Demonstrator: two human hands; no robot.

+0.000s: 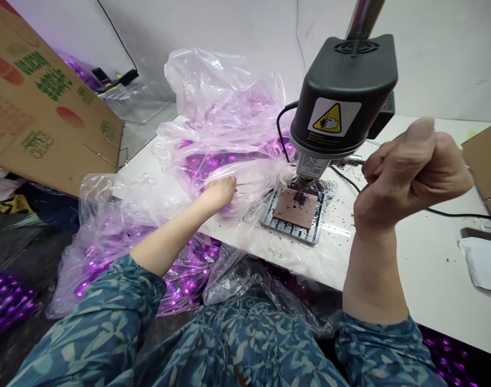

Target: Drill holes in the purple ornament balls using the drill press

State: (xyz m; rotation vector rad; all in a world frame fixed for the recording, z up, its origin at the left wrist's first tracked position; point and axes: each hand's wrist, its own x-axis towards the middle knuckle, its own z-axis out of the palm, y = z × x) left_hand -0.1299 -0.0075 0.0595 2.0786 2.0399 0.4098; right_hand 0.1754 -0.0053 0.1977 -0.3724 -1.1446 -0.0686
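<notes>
My right hand (410,172) is closed in a fist around the lever (353,160) on the side of a small bench drill press (342,80). My left hand (221,192) is closed on the clear plastic bag (253,180), left of the drill. Folds of this film stretch from that hand to a gathered bunch beside the chuck (305,183). Shiny purple pieces (213,164) show through the bag. Under the chuck, a brown square board (296,212) with a dark hole lies on the slotted metal base (310,236). Dark shavings cover part of it.
Another bulging bag of purple pieces (185,269) hangs at the table's front edge. A printed cardboard box (48,107) stands at left. On the white table (423,269), a black cord (455,214) runs right, near a white packet (483,263) and cardboard (487,161).
</notes>
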